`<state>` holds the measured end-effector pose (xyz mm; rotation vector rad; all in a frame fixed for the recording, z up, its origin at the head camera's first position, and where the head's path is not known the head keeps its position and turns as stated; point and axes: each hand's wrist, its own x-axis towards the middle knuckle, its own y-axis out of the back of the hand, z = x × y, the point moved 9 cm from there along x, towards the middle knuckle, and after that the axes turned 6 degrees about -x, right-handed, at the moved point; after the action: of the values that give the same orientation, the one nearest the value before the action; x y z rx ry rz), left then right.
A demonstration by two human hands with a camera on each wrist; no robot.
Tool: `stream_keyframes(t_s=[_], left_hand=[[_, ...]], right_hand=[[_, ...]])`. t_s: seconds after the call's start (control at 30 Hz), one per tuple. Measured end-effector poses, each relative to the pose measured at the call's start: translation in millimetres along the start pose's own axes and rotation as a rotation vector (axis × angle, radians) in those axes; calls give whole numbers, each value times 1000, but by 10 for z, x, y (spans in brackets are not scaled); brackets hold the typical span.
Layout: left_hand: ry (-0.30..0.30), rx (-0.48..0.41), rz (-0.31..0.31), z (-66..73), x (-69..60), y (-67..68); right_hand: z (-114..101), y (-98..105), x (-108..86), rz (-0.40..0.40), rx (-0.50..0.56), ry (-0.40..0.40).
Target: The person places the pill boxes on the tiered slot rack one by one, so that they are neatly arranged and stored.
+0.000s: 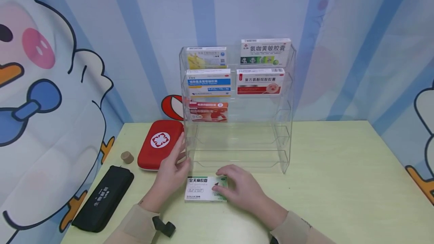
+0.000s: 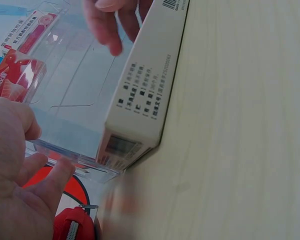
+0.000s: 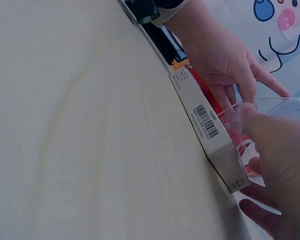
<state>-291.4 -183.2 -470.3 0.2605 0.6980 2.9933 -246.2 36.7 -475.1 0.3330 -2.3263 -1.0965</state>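
Observation:
A white and green medicine box (image 1: pixel 203 190) lies on the table in front of a clear acrylic display rack (image 1: pixel 237 156). My right hand (image 1: pixel 242 188) is at the box's right end, with the thumb over its face and the fingers near its far edge. A firm grip does not show. In the right wrist view, thumb and fingers stand apart around the end of the box (image 3: pixel 205 125). My left hand (image 1: pixel 172 170) is at the rack's lower left side. Its extended fingers touch the side panel, as the left hand (image 2: pixel 20 165) shows in the left wrist view.
Several medicine boxes, such as a red one (image 1: pixel 208 112) and a blue-striped one (image 1: pixel 208 83), stand in the rack's upper tiers. Left of the rack lie a red first-aid case (image 1: pixel 149 153), a small brown cork-like piece (image 1: pixel 127 157) and a black zipped pouch (image 1: pixel 105 199).

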Motion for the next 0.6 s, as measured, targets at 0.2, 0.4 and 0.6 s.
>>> stream_keyframes(t_s=[0.2,0.4,0.6], left_hand=[[8,3,0,1,-2,-8],[4,4,5,-30,-7,-18],[3,-2,15,-35,-18,-9]], right_hand=[[19,-107,-25,-105,-98,-9],[11,-116,-33,-110,-107,6],[-21,-86,-27,-97,-93,22]])
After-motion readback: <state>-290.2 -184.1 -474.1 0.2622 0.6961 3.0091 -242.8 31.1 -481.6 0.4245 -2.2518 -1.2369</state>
